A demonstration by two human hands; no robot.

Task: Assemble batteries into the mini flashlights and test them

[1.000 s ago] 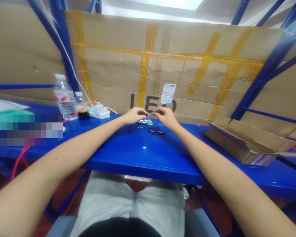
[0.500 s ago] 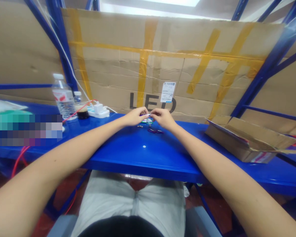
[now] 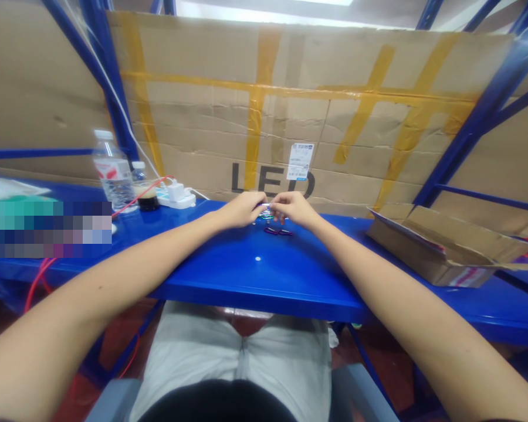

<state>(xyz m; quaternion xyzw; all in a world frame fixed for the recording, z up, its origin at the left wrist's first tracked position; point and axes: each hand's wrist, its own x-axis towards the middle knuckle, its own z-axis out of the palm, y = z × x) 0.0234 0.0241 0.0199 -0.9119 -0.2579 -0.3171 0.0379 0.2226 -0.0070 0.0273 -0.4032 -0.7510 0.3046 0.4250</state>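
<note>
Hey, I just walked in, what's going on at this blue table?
A person's left hand and right hand are close together above the blue table, pinching a small item too tiny to identify. A shiny pile lies just below them, with two purple clips in front. An open cardboard box sits to the right.

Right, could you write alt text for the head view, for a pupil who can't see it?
A person's left hand and right hand appear to pinch a small, unclear piece between them over a blue table. Two purple clips lie nearer the person; two bottles stand to the left, an open cardboard box to the right.
</note>
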